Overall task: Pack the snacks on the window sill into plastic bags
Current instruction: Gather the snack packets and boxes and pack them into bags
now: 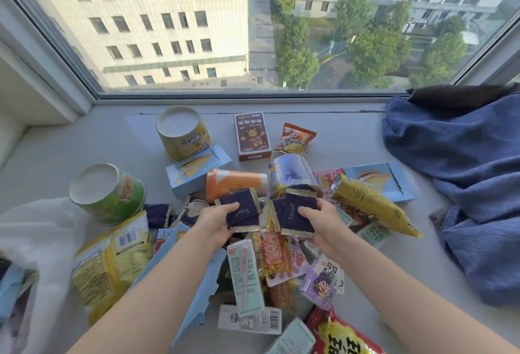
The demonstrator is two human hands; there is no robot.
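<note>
Navy packet gripped in left hand, second navy packet in right hand, both above pile. White plastic bag lay well left of fingers; left hand nearer.

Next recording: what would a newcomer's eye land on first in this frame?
At centre, the left hand and the right hand each grip navy gold-edged packets over a jumbled heap of snacks on the window sill. A green cup and a yellow cup stand to the left and behind. A rumpled blue cloth fills the right side.
</note>
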